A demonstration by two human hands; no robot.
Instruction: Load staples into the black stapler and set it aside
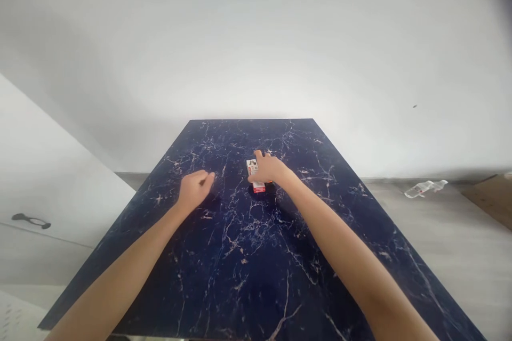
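A dark blue worktop (256, 287), veined in white like marble, fills the foreground and narrows toward a pale wall (256, 37). From its near edge, two bare forearms reach in from the lower corners.

The left hand (194, 189), to the left of centre, is curled into a loose fist, its thumb side turned toward the middle; whether anything is inside the fist cannot be told. It is apart from the box and from the other hand.

Just right of it, and slightly farther in, the right hand (269, 168) reaches over a small white-and-red box (252, 166) near the middle of the worktop. The box lies beneath the palm, between the thumb (252, 178), which crosses its left edge, and the bent fingers (258, 153) at its far right corner. Its red near end and its printed far end show on either side of the thumb; the hand covers much of its right side. The fingers are parted from the thumb around the box, but whether they grip it or only rest there cannot be told. A sliver of orange (270, 181) shows under the hand, just beside the box.

Off to the left is a white panel with a dark handle (31, 220). To the right, clear bottles (418, 189) lie on the grey floor (416, 224) close to the wall, near a brown carton (490, 200) at the picture's edge. Behind everything, the wall rises, a small dark mark (415, 106) on its right side.
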